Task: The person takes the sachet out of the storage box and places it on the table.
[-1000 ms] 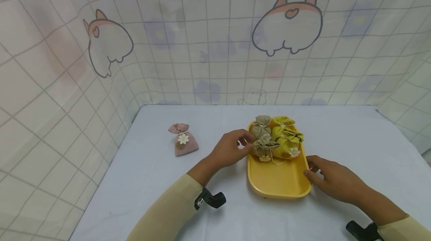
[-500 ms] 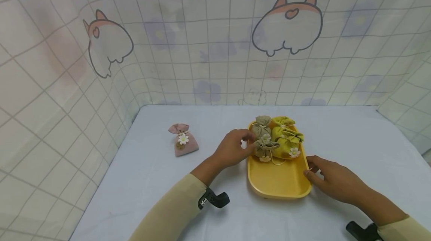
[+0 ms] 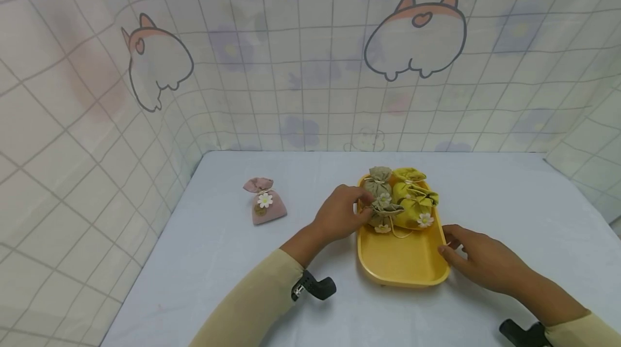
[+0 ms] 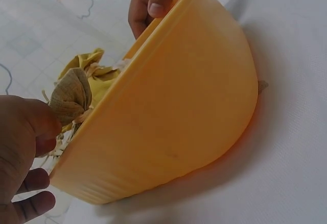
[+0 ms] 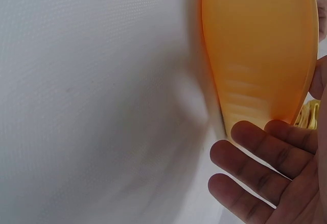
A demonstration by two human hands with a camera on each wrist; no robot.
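Closest, the two sleeves reach over the white worktop [image 3: 194, 293], each with a black camera strapped on. The right hand [image 3: 485, 258] holds the right side of the yellow tray [image 3: 402, 263], its thumb at the rim and its fingers along the outside wall. The near end of the tray is bare. A bit farther up, the left hand [image 3: 339, 212] is at the tray's left rim, with thumb and finger right by the top of the near grey-green bag [image 3: 383, 218]. I can't quite tell if they pinch it. Beside that bag, toward the right hand, lies the near yellow bag [image 3: 407, 215]. Well to the left of both hands, a pink bag [image 3: 269, 209] lies on the worktop. At the tray's far end are another grey-green bag [image 3: 375, 189] and another yellow bag [image 3: 409, 174]. Behind everything hangs a checked cloth [image 3: 291, 94].
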